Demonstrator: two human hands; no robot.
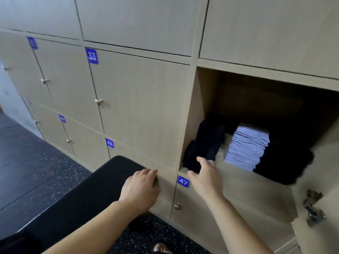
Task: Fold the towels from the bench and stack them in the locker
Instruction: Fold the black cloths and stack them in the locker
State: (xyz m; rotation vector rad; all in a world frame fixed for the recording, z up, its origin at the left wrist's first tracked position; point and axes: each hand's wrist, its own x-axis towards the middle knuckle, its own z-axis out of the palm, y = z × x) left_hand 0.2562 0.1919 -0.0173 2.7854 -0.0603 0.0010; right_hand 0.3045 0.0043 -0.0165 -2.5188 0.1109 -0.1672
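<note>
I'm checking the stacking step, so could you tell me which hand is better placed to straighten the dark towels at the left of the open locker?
The right hand, probably: it is open at the locker's front edge, right by the dark towels. The left hand rests on the bench end.

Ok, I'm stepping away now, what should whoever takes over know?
Left hand: resting on the end of the black bench, holding nothing.
Right hand: open, at the open locker front by the dark towels.
Stacked inside: dark towels left, a neat lavender stack in the middle, more dark fabric right.
No unfolded towels visible on the bench; check what's out of view.
</note>
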